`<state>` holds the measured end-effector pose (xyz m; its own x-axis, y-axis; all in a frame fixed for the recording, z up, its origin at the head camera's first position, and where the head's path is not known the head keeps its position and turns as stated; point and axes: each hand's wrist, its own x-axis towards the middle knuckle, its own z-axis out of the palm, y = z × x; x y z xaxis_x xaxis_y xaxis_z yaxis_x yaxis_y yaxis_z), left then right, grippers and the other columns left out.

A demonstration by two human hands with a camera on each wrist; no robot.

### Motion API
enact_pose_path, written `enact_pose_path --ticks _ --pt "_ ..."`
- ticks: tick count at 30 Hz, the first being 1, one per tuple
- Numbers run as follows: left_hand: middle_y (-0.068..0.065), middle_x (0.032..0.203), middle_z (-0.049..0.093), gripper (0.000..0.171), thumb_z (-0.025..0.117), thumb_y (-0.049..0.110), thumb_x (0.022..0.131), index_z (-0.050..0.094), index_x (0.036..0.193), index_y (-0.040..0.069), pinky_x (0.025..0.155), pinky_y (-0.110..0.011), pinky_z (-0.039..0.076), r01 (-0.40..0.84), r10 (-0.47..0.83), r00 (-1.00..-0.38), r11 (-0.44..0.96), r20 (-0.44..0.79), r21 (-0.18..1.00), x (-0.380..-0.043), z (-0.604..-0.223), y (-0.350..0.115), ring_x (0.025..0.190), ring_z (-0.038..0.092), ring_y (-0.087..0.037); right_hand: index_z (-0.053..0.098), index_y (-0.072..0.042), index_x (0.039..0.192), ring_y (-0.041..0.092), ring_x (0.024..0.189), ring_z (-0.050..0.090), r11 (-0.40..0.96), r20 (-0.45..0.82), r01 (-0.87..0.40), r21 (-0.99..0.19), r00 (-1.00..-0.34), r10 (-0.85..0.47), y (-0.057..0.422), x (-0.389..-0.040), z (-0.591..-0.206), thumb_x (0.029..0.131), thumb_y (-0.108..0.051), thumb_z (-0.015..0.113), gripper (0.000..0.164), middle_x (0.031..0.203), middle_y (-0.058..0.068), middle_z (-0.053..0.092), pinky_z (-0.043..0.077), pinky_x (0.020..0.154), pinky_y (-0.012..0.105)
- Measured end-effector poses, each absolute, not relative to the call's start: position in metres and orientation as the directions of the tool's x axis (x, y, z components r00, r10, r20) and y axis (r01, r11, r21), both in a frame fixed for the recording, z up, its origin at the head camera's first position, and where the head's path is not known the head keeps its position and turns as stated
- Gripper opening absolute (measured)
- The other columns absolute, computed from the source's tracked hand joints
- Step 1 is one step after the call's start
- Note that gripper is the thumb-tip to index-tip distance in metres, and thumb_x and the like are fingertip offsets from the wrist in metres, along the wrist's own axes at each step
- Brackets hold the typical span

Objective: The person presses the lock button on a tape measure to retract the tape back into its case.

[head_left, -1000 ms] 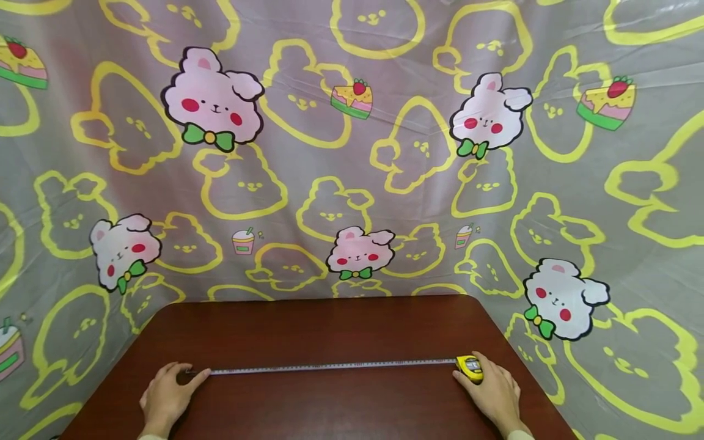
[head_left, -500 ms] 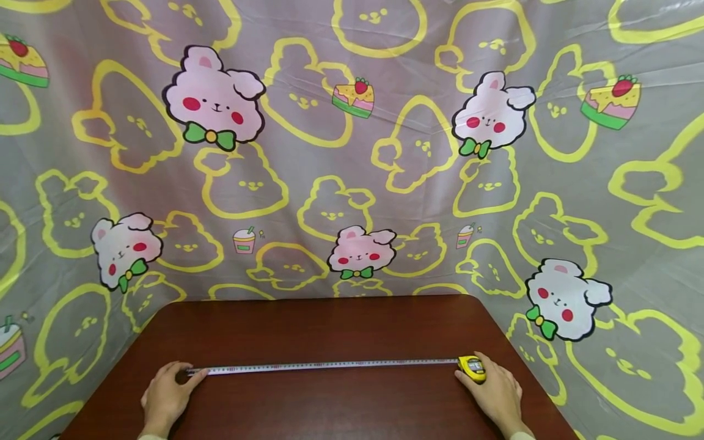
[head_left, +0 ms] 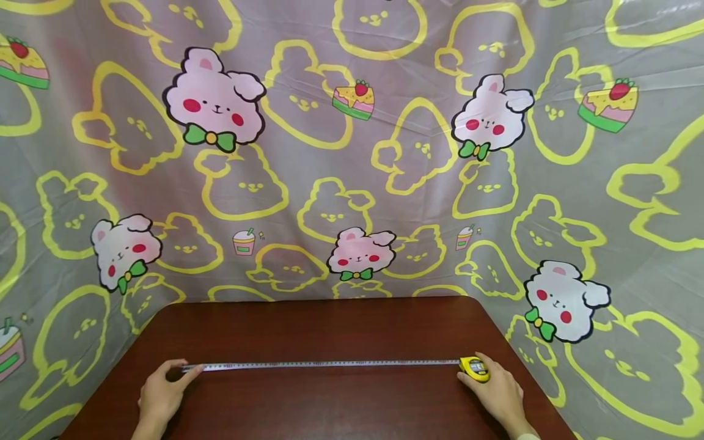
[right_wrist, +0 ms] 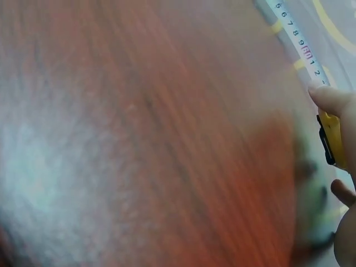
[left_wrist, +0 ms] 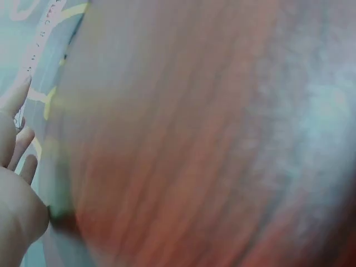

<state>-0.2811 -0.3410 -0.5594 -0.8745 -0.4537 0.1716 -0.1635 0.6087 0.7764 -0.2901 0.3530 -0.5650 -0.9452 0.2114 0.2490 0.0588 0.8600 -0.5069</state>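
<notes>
A yellow tape measure (head_left: 474, 369) is in my right hand (head_left: 502, 391), the fingers and thumb gripping its case. From the case the white blade (head_left: 330, 364) runs out straight to the left across the brown table. My left hand (head_left: 161, 391) pinches the blade's far end between thumb and fingers. The left wrist view has part of the blade (left_wrist: 40, 39) leading up from the left fingertips. Numbers show on the blade (right_wrist: 297, 41) in the right wrist view, where the right thumb (right_wrist: 328, 99) lies by the mouth of the case.
The brown table (head_left: 330, 324) has rounded far corners and a glossy surface that reflects light. Behind it and along both sides hangs a grey curtain (head_left: 407, 232) printed with rabbits, cakes and cups.
My left hand has shifted slightly left and away with the tape's end, while the right hand has moved a little right with the case. The drawn-out blade spans slightly more width.
</notes>
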Motion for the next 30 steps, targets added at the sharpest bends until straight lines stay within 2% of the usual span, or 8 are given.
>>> enact_pose_path --ticks 3,5,8,10,14,21,28,30 --pt "-0.023 0.123 0.067 0.059 0.083 0.046 0.088 0.065 0.120 0.001 0.095 -0.047 0.041 -0.121 -0.460 -0.870 0.547 0.176 0.828 -0.281 -0.553 -0.340 0.117 0.057 -0.037 0.057 -0.002 0.143 0.046 0.109 0.061 0.830 0.242 0.041 -0.557 -0.947 0.210 0.354 -0.291 -0.561 0.082 -0.059 0.082 0.088 0.133 0.032 0.059 0.046 0.084 0.061" --pt "-0.014 0.112 0.072 0.058 0.085 0.044 0.087 0.064 0.119 0.001 0.086 -0.035 0.046 -0.107 -0.466 -0.871 0.487 0.155 0.867 -0.281 -0.548 -0.340 0.107 0.061 -0.022 0.056 0.000 0.143 0.046 0.111 0.059 0.811 0.243 0.024 -0.585 -0.949 0.203 0.354 -0.292 -0.558 0.083 -0.055 0.083 0.086 0.133 0.033 0.058 0.045 0.087 0.060" --pt "0.005 0.097 0.072 0.057 0.086 0.042 0.085 0.062 0.118 0.002 0.072 -0.023 0.045 -0.119 -0.486 -0.868 0.394 0.097 0.911 -0.279 -0.541 -0.342 0.089 0.058 -0.005 0.055 0.000 0.144 0.045 0.111 0.058 0.792 0.245 0.003 -0.610 -0.950 0.192 0.356 -0.293 -0.554 0.083 -0.052 0.084 0.086 0.132 0.032 0.057 0.044 0.089 0.058" --pt "0.014 0.091 0.069 0.055 0.088 0.037 0.085 0.061 0.118 0.003 0.069 -0.021 0.044 -0.121 -0.508 -0.859 0.334 0.070 0.935 -0.278 -0.537 -0.342 0.085 0.055 0.000 0.054 -0.001 0.146 0.043 0.111 0.058 0.785 0.246 -0.006 -0.620 -0.951 0.187 0.356 -0.293 -0.552 0.084 -0.051 0.084 0.086 0.132 0.031 0.057 0.044 0.088 0.057" --pt "0.020 0.089 0.063 0.053 0.088 0.030 0.086 0.059 0.120 0.003 0.070 -0.018 0.043 -0.073 -0.535 -0.840 0.273 0.089 0.959 -0.277 -0.530 -0.340 0.087 0.054 0.001 0.052 -0.003 0.148 0.043 0.114 0.056 0.755 0.251 -0.018 -0.655 -0.948 0.195 0.354 -0.292 -0.543 0.085 -0.048 0.085 0.085 0.136 0.029 0.055 0.043 0.089 0.056" --pt "0.015 0.102 0.060 0.050 0.087 0.024 0.088 0.060 0.125 0.003 0.075 -0.014 0.041 0.028 -0.589 -0.791 0.237 0.166 0.971 -0.280 -0.516 -0.332 0.096 0.052 -0.005 0.046 -0.008 0.152 0.042 0.122 0.046 0.607 0.198 -0.005 -0.795 -0.948 0.251 0.348 -0.290 -0.519 0.086 -0.040 0.086 0.083 0.145 0.026 0.045 0.039 0.094 0.054" --pt "0.014 0.104 0.058 0.044 0.086 0.023 0.089 0.064 0.122 0.005 0.076 -0.013 0.039 0.064 -0.630 -0.752 0.223 0.194 0.973 -0.283 -0.504 -0.328 0.098 0.051 -0.008 0.045 -0.010 0.151 0.038 0.118 0.045 0.502 0.159 -0.008 -0.865 -0.953 0.258 0.348 -0.290 -0.499 0.087 -0.041 0.085 0.082 0.144 0.024 0.044 0.045 0.086 0.038" --pt "0.010 0.108 0.059 0.044 0.085 0.024 0.089 0.064 0.123 0.007 0.076 -0.013 0.040 0.064 -0.631 -0.752 0.217 0.190 0.974 -0.284 -0.500 -0.326 0.102 0.052 -0.013 0.044 -0.010 0.152 0.038 0.118 0.044 0.481 0.146 -0.003 -0.877 -0.954 0.261 0.348 -0.291 -0.494 0.089 -0.039 0.084 0.081 0.144 0.024 0.042 0.046 0.084 0.033"
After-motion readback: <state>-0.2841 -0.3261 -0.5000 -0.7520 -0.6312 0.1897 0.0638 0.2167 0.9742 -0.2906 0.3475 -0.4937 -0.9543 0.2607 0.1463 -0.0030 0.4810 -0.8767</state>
